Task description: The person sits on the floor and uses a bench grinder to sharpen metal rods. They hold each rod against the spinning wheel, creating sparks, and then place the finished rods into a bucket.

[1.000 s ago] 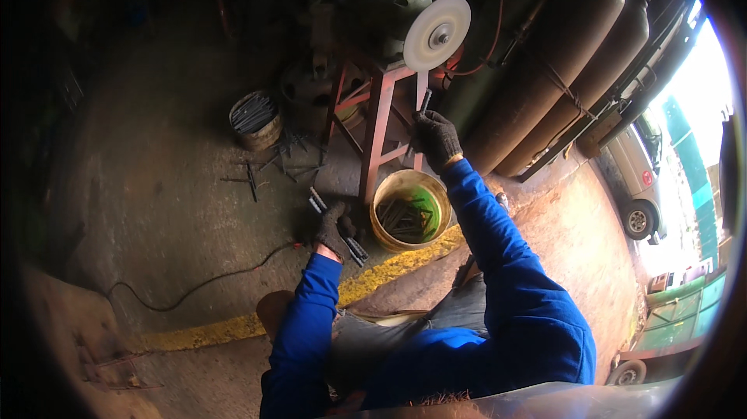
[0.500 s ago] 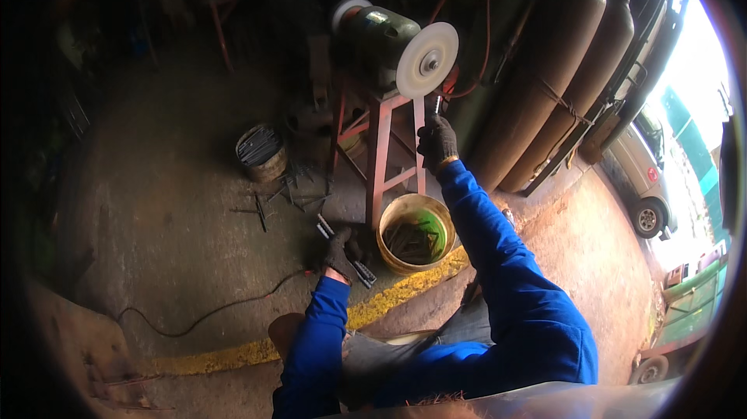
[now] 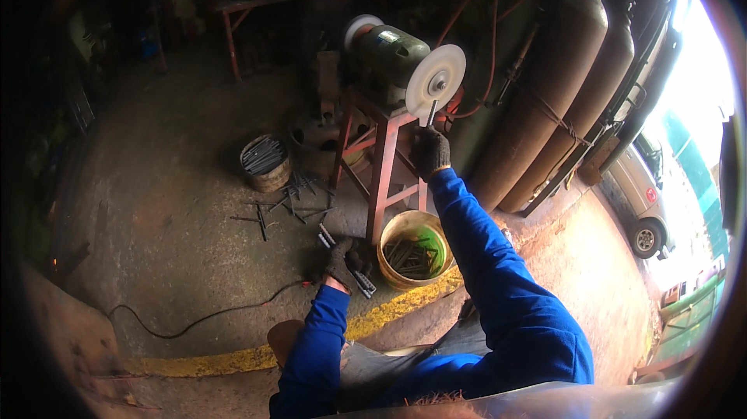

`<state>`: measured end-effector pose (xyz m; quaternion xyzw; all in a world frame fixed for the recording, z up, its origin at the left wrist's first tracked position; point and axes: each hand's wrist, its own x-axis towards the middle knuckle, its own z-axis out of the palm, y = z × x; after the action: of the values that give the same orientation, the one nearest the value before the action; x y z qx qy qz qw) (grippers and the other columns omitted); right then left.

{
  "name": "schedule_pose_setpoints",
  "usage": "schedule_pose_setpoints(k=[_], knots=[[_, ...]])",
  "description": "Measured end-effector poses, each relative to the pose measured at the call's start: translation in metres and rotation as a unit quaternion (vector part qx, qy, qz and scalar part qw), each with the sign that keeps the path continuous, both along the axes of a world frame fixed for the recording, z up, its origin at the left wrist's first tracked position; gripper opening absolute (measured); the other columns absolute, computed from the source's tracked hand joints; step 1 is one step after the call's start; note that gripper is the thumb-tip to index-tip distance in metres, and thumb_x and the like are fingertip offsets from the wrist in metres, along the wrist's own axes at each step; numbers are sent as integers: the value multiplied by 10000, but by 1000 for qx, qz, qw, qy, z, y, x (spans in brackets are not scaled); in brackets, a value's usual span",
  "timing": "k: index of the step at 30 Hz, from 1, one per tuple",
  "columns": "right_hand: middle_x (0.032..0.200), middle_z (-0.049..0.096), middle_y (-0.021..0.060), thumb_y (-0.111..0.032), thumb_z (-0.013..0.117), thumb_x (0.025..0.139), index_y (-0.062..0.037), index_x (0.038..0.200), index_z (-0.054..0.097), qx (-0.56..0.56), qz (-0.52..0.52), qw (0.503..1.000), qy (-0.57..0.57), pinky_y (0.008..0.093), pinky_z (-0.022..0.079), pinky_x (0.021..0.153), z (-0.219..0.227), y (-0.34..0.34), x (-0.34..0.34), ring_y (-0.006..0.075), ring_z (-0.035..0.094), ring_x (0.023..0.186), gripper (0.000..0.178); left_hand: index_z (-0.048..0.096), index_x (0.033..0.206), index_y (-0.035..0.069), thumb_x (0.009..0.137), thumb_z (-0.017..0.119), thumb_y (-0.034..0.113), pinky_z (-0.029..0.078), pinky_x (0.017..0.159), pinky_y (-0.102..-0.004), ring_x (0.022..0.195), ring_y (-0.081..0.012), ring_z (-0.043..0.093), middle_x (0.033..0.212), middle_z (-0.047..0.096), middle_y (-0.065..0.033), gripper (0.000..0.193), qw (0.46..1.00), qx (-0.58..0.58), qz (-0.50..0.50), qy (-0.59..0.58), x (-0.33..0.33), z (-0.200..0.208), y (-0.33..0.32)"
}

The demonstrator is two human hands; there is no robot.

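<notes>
The two hands, both in dark knitted gloves below bright blue sleeves, are well apart, each closed on metal. The right hand [image 3: 430, 153] is reached forward and clamped on a short, ribbed grey metal rod [image 3: 433, 112], whose free end points upward in front of the lower part of a large white round disc [image 3: 426, 77]. Whether the rod touches the disc cannot be told from this angle. The disc sits on the near end of a dull green, barrel-shaped grinder motor [image 3: 393, 53], with a second white disc [image 3: 359, 28] on its far end. The motor stands on a reddish painted metal stand [image 3: 382, 170] with splayed legs.

The left hand [image 3: 340, 261] is lower and nearer the body, wrapped around a few short ribbed metal rods [image 3: 363, 284] that stick out on both sides of the fist. Just right of it stands a round, yellowish plastic bucket [image 3: 405, 283] with short dark rods [image 3: 408, 258] lying inside, and a green patch on its inner wall.

Farther off, to the left of the stand, a smaller dingy bucket [image 3: 272, 179] is packed with grey rods [image 3: 263, 154]. Loose dark rods [image 3: 261, 223] lie crossed on the concrete floor [image 3: 179, 224] beside it.
</notes>
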<state>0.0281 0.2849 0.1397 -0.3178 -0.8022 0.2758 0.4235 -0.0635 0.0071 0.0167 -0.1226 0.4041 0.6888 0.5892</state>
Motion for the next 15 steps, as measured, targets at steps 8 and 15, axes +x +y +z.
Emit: schedule_pose_setpoints(k=[8, 15], knots=[[746, 619, 130, -145, 593, 687, -110, 745, 618, 297, -99, 931, -187, 430, 494, 643, -3, 22, 7, 337, 611, 719, 71, 612, 836, 174, 784, 658, 323, 469, 659, -427, 519, -162, 454, 563, 477, 33, 165, 1000, 6, 0, 6, 2, 2, 1], [711, 627, 93, -156, 626, 627, -126, 694, 622, 334, -89, 896, -278, 409, 503, 614, -19, 54, 14, 303, 624, 691, 74, 597, 822, 171, 806, 635, 336, 457, 642, -416, 524, -152, 449, 539, 454, 29, 170, 1000, 25, -7, 12, 7, -3, 8]])
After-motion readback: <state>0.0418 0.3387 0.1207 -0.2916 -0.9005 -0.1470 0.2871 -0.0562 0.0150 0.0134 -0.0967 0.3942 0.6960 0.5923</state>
